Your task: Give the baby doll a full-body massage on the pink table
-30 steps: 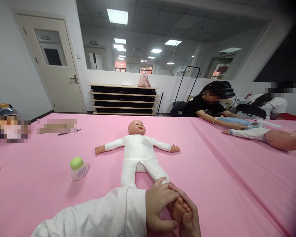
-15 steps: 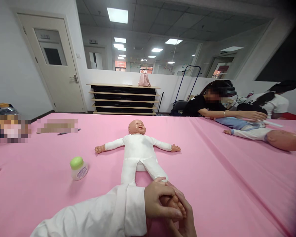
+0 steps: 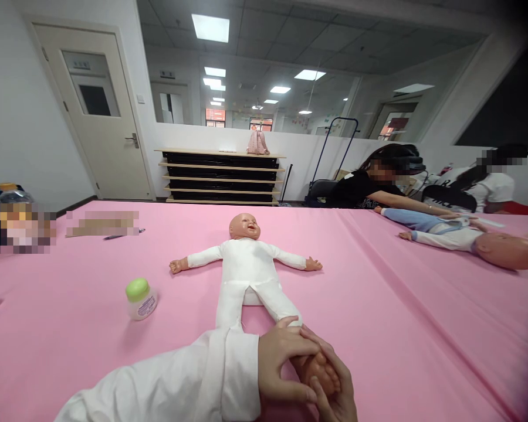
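Note:
A baby doll (image 3: 249, 261) in a white cloth suit lies on its back, arms spread and legs toward me. My left hand (image 3: 284, 363), coming out of a white sleeve, is wrapped over the ankle of the doll's leg on the right. Around the outer side of the same bare foot (image 3: 323, 373) curves my right hand (image 3: 345, 381). Its thumb presses on the sole just below the toes. Part of the lower leg is hidden behind my fingers. To the left of the doll stands a small jar (image 3: 141, 299) with a green lid.
A pink cloth (image 3: 391, 351) with creases covers the table. At the right, another person (image 3: 387, 181) reaches over a second doll (image 3: 462, 234) in blue and white. A pen (image 3: 124, 234) and blurred items lie at the left. Behind stands a shelf (image 3: 222, 176).
My right hand has shifted slightly right, and its thumb has come up onto the sole. The foot shows more to the right. The other person has leaned lower, arm farther over the second doll.

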`<state>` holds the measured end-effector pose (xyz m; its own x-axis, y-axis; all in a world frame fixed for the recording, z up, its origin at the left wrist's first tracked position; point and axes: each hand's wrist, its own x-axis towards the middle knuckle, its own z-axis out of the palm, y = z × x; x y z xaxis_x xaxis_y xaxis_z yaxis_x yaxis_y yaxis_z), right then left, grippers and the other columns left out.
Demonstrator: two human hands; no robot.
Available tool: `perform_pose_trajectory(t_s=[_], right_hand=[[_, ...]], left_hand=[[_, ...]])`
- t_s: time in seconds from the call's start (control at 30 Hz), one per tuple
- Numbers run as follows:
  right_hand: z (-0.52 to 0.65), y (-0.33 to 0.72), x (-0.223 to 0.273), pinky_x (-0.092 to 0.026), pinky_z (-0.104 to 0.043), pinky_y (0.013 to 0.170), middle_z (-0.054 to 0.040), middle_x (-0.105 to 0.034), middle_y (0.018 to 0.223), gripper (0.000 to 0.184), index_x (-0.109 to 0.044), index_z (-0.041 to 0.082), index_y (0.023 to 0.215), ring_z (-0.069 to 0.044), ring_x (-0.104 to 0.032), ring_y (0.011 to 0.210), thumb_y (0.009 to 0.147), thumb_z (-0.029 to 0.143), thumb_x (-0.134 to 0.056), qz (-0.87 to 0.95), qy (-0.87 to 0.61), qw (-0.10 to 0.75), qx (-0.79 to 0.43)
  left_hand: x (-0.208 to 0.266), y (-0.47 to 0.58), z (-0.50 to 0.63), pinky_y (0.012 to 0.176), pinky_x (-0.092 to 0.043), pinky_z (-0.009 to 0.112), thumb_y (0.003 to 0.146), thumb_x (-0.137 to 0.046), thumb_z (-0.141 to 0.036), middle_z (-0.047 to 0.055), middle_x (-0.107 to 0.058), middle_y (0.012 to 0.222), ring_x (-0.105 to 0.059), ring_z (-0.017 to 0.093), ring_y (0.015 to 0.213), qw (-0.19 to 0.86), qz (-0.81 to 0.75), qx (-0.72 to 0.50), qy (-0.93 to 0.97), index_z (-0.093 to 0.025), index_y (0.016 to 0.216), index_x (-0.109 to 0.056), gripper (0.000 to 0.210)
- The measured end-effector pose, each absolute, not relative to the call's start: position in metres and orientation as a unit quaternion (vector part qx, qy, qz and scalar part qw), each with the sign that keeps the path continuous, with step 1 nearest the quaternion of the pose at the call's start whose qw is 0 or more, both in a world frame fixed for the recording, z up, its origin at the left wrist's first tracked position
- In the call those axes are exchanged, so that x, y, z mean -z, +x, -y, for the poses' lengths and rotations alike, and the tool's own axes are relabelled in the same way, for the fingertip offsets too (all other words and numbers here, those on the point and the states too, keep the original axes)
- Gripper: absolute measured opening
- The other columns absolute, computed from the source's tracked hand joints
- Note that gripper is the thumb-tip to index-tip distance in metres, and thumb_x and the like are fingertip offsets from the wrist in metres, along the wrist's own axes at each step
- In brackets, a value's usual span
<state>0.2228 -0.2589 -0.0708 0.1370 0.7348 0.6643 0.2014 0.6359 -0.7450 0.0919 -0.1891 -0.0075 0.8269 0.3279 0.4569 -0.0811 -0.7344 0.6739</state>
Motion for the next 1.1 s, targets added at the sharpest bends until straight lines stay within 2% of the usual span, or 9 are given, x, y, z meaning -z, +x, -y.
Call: perform_pose_trajectory(t_s=[0.17, 0.3, 0.5, 0.6, 0.7, 0.83, 0.97, 1.1], right_hand=[[0.261, 0.224, 0.068, -0.043, -0.048, 0.093, -0.0087, -0.050, 0.122, 0.030, -0.044, 0.028, 0.118, -0.024, -0.047, 0.116, 0.089, 0.033, -0.038, 0.607, -0.385, 0.664, -0.206], [0.258, 0.227, 0.071, -0.043, -0.047, 0.093, -0.0071, -0.053, 0.120, 0.030, -0.048, 0.028, 0.115, -0.023, -0.048, 0.115, 0.091, 0.034, -0.032, 0.605, -0.364, 0.675, -0.217], [0.258, 0.226, 0.066, -0.047, -0.046, 0.088, -0.0091, -0.047, 0.125, 0.041, -0.047, 0.028, 0.118, -0.026, -0.045, 0.118, 0.091, 0.045, -0.021, 0.618, -0.343, 0.660, -0.253], [0.259, 0.226, 0.060, -0.045, -0.048, 0.090, -0.0104, -0.044, 0.128, 0.044, -0.043, 0.027, 0.123, -0.029, -0.042, 0.121, 0.087, 0.049, -0.031, 0.667, -0.339, 0.627, -0.217], [0.258, 0.227, 0.058, -0.043, -0.048, 0.093, -0.0102, -0.042, 0.130, 0.045, -0.040, 0.027, 0.127, -0.029, -0.041, 0.121, 0.083, 0.037, -0.048, 0.702, -0.360, 0.589, -0.175], [0.255, 0.228, 0.061, -0.047, -0.043, 0.091, -0.0089, -0.045, 0.127, 0.046, -0.042, 0.027, 0.126, -0.027, -0.044, 0.119, 0.081, 0.023, -0.050, 0.711, -0.364, 0.586, -0.138], [0.254, 0.226, 0.065, -0.048, -0.042, 0.090, -0.0088, -0.046, 0.126, 0.043, -0.041, 0.027, 0.125, -0.025, -0.045, 0.118, 0.083, 0.022, -0.047, 0.701, -0.370, 0.593, -0.143], [0.256, 0.223, 0.066, -0.046, -0.044, 0.091, -0.0095, -0.046, 0.125, 0.036, -0.043, 0.027, 0.122, -0.025, -0.045, 0.117, 0.087, 0.031, -0.042, 0.669, -0.372, 0.621, -0.167]], left_hand=[[0.004, 0.092, 0.193, 0.094, -0.030, 0.042, 0.064, -0.056, -0.041, 0.005, -0.057, 0.085, -0.052, 0.022, 0.084, 0.364, -0.073, -0.261, 0.891, -0.017, 0.086, -0.054, 0.033], [0.015, 0.099, 0.199, 0.096, -0.027, 0.044, 0.058, -0.056, -0.032, 0.003, -0.055, 0.079, -0.051, 0.021, 0.079, 0.373, -0.126, -0.302, 0.868, -0.017, 0.081, -0.053, 0.028], [0.021, 0.102, 0.198, 0.099, -0.022, 0.042, 0.064, -0.057, -0.037, 0.000, -0.054, 0.073, -0.051, 0.017, 0.074, 0.404, -0.138, -0.319, 0.846, -0.018, 0.079, -0.054, 0.025], [0.019, 0.100, 0.193, 0.101, -0.019, 0.040, 0.069, -0.057, -0.042, -0.001, -0.056, 0.072, -0.051, 0.015, 0.073, 0.404, -0.121, -0.319, 0.849, -0.018, 0.076, -0.056, 0.025], [0.020, 0.099, 0.189, 0.100, -0.021, 0.038, 0.074, -0.055, -0.045, -0.002, -0.057, 0.067, -0.051, 0.012, 0.068, 0.389, -0.131, -0.293, 0.864, -0.016, 0.069, -0.056, 0.029], [0.021, 0.099, 0.189, 0.101, -0.021, 0.039, 0.079, -0.048, -0.050, 0.000, -0.061, 0.072, -0.054, 0.014, 0.074, 0.382, -0.141, -0.282, 0.869, -0.016, 0.072, -0.058, 0.035], [0.017, 0.098, 0.191, 0.102, -0.018, 0.040, 0.086, -0.029, -0.050, 0.002, -0.063, 0.080, -0.055, 0.015, 0.080, 0.390, -0.115, -0.318, 0.856, -0.017, 0.075, -0.058, 0.045], [0.008, 0.094, 0.191, 0.098, -0.024, 0.041, 0.080, -0.031, -0.062, 0.004, -0.061, 0.080, -0.054, 0.018, 0.079, 0.372, -0.088, -0.301, 0.874, -0.017, 0.080, -0.057, 0.052]])
